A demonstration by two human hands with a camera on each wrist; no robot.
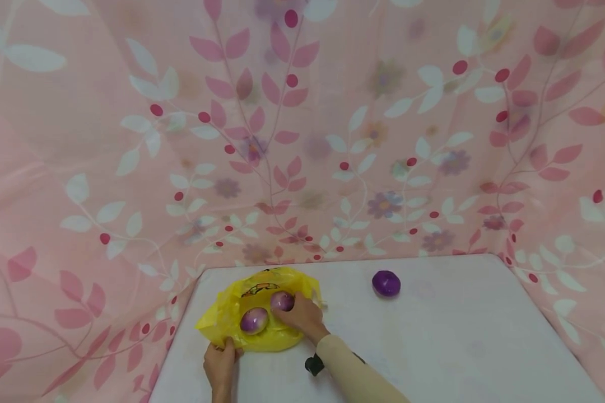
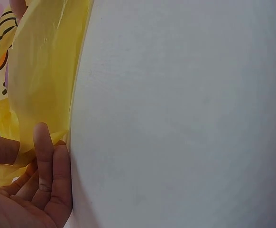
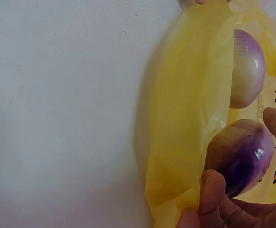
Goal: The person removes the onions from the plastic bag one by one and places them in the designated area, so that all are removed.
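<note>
A yellow plastic bag (image 1: pixel 269 342) with printed figures lies with its mouth spread at the table's left side. Two glossy purple-and-white turnips sit inside: one turnip (image 1: pixel 254 321) at the left, another turnip (image 1: pixel 282 301) to its right. My right hand (image 1: pixel 306 317) reaches into the mouth and grips the right turnip, fingers curled round it in the right wrist view, where the held turnip (image 3: pixel 242 154) shows its dark purple side. With my left hand (image 1: pixel 219 364) I pinch the bag's front left edge; the left wrist view shows the yellow film (image 2: pixel 48 76) between thumb and fingers.
A darker purple round vegetable (image 1: pixel 386 284) stands alone toward the back, right of the bag. The white tabletop (image 1: pixel 459 341) extends to the right. Pink floral cloth (image 1: pixel 302 184) hangs behind and at both sides. A black device (image 1: pixel 313 365) sits by my right wrist.
</note>
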